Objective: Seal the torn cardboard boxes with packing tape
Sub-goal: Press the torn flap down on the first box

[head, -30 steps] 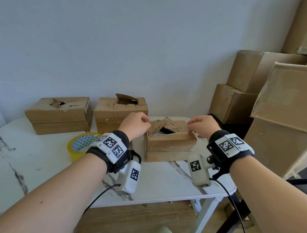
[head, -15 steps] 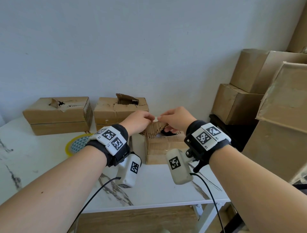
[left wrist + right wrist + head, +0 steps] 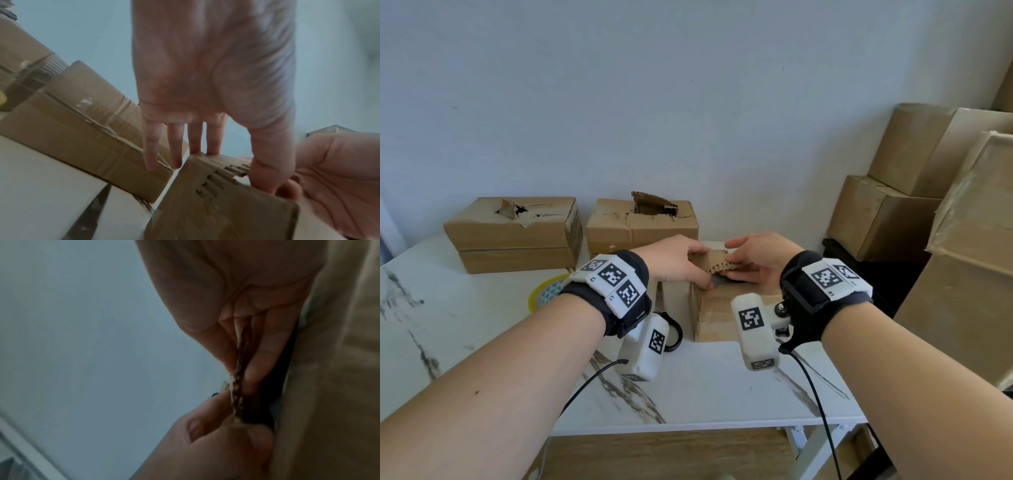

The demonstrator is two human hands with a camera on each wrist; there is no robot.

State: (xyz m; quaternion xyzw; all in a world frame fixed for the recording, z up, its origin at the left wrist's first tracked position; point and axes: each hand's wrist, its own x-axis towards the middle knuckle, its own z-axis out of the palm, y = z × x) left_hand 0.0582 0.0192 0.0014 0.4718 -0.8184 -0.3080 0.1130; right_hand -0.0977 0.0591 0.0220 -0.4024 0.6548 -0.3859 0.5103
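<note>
White marble table [image 3: 482,342] holds the nearest torn box [image 3: 717,313], where my right hand [image 3: 760,262] has joined my left hand [image 3: 678,262], both pinching its ragged flap [image 3: 717,264] down, tape roll [image 3: 548,294] untouched.

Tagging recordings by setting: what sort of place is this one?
Probably a storeroom or packing corner: large cardboard boxes stacked at the right, torn small boxes on a white marble-look table, a tape roll.

Right hand [image 3: 246,308] pinching a torn corrugated flap [image 3: 237,382] edge-on, left hand's thumb [image 3: 207,431] just below, blurred.
</note>
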